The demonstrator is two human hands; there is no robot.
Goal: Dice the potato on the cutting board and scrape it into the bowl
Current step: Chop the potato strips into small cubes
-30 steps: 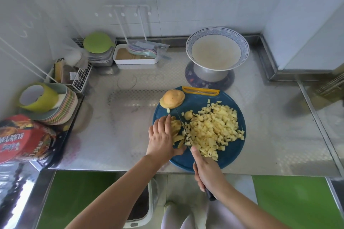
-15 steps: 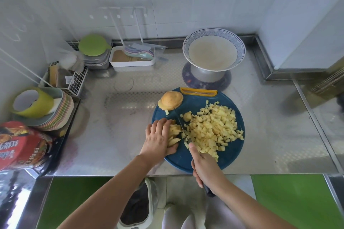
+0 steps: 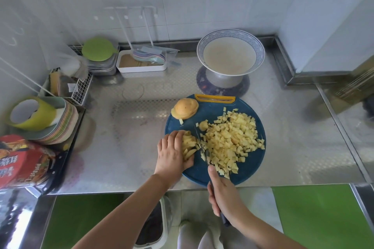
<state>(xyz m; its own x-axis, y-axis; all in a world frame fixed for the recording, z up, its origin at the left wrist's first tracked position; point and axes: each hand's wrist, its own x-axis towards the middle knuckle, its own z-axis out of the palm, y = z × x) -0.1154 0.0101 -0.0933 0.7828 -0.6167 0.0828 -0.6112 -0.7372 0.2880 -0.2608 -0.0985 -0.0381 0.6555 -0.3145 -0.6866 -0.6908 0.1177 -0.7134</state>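
A round blue cutting board (image 3: 251, 170) lies on the steel counter. A heap of yellow potato dice (image 3: 230, 139) covers its right half. My left hand (image 3: 172, 153) presses down on a bundle of potato strips (image 3: 189, 144) at the board's left side, fingers curled over them. My right hand (image 3: 222, 194) grips the dark handle of a knife (image 3: 202, 147); its thin blade stands on the board between the strips and the dice. An uncut potato half (image 3: 185, 109) rests at the board's far left edge. The white bowl (image 3: 230, 54) with a blue rim stands empty behind the board.
A white tray (image 3: 141, 62) and stacked containers with a green lid (image 3: 98, 49) sit at the back left. A wire rack (image 3: 74, 87), stacked plates (image 3: 60, 125) and a red packet (image 3: 22, 159) line the left edge. A bin (image 3: 151, 226) stands below the counter front.
My left hand has slid a little to the left along the strips, and the knife has followed it, leaving fresh dice to the right of the blade.
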